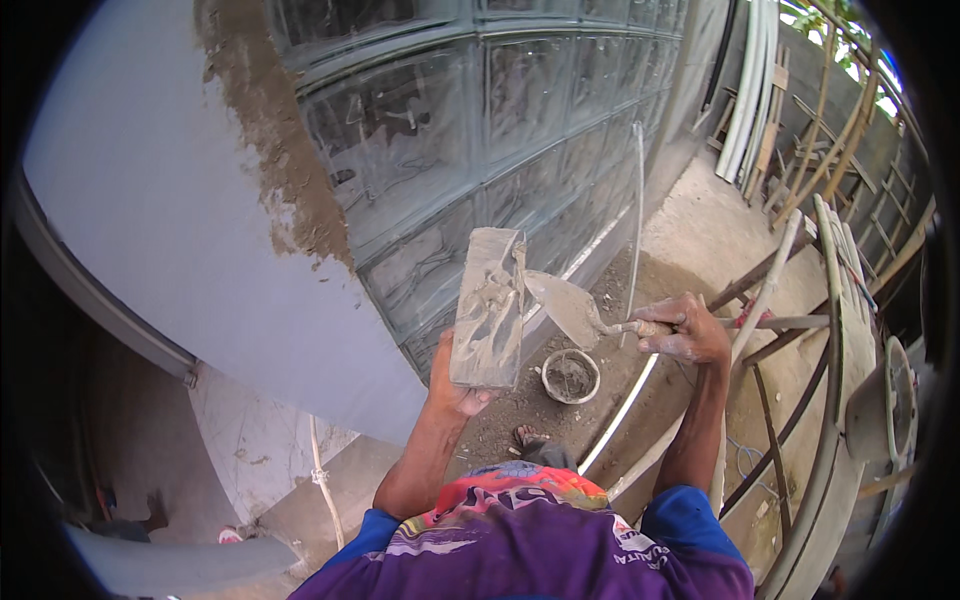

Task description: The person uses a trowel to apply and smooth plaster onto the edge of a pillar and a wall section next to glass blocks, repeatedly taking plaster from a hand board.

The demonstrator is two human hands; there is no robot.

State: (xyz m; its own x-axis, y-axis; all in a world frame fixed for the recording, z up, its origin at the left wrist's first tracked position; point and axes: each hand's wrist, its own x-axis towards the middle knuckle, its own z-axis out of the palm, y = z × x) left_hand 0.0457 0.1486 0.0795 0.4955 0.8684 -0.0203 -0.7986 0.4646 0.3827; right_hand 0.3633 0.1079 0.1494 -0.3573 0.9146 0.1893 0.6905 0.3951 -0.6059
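Observation:
My left hand (447,380) is closed under a rectangular grey mortar board (477,368), its fingers partly hidden beneath. Wet grey mortar (490,295) lies smeared across the top in uneven lumps. My right hand (685,328) grips the handle of a pointed trowel (572,310), whose mortar-coated blade points left, its tip at the board's right edge. I cannot tell whether the two touch. Below the trowel, on the ground, stands a small round bucket (547,384) with mortar inside. A rough brown-grey strip of mortar (285,165) runs along the wall beside the glass blocks.
A glass-block wall (430,115) rises ahead, bordered by a smooth pale wall (140,170) at left. Bamboo and wooden poles (775,275) criss-cross at right, near a larger grey bucket (868,412). White pipes (745,100) lean at the far right. My foot (530,435) is below.

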